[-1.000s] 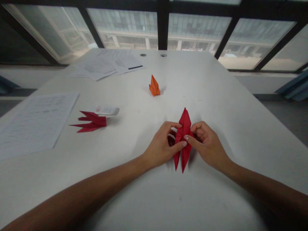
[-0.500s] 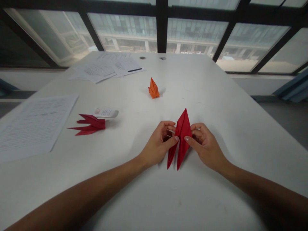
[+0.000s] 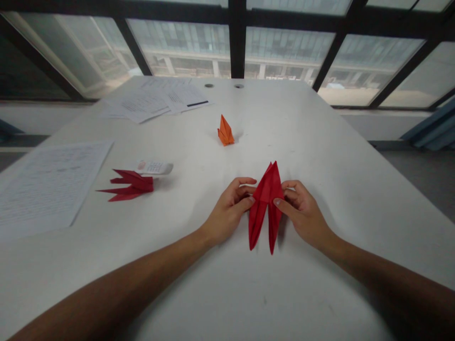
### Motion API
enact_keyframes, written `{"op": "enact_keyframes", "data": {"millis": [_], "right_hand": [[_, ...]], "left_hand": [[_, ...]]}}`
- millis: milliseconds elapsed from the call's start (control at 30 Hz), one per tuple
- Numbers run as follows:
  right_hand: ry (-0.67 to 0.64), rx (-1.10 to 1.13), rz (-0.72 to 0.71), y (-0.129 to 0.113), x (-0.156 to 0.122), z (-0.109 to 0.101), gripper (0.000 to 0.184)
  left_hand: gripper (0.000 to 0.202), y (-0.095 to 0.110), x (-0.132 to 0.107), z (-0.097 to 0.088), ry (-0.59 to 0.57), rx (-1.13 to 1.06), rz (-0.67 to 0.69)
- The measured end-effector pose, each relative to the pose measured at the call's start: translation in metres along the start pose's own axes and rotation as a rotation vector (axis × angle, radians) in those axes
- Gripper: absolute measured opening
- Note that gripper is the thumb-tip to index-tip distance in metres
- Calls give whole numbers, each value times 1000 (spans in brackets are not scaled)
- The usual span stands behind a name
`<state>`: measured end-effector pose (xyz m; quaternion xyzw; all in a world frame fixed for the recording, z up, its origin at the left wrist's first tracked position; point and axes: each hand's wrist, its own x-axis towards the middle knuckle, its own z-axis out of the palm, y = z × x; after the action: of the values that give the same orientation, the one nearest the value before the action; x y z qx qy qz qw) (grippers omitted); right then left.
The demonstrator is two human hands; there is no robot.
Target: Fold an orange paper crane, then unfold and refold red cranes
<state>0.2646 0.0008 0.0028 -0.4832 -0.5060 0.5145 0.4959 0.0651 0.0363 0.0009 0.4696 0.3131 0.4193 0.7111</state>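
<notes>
Well inside the table's edges, both hands hold origami.

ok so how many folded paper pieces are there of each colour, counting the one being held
Red: 2 (the held piece between left hand and right hand, and the piece lying at left)
Orange: 1 (the small piece farther back)
Total: 3
</notes>
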Motion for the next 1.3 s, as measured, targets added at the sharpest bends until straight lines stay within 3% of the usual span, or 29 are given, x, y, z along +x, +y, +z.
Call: {"op": "enact_keyframes", "data": {"millis": [200, 400, 600, 1000, 1300], "right_hand": [[0, 7, 3, 1, 0, 0, 29], [-17, 64, -2, 3, 1, 0, 28], [-44, 6, -49, 6, -1, -1, 24], [-49, -62, -86, 9, -3, -1, 23], [-36, -72, -74, 7, -3, 0, 22]], "left_hand": [[32, 4, -1, 5, 100, 106, -25], [31, 5, 0, 6, 30, 90, -25], [33, 5, -3, 7, -62, 260, 73], [59, 0, -9, 11, -17, 400, 120], [53, 0, -8, 7, -36, 382, 169]]}}
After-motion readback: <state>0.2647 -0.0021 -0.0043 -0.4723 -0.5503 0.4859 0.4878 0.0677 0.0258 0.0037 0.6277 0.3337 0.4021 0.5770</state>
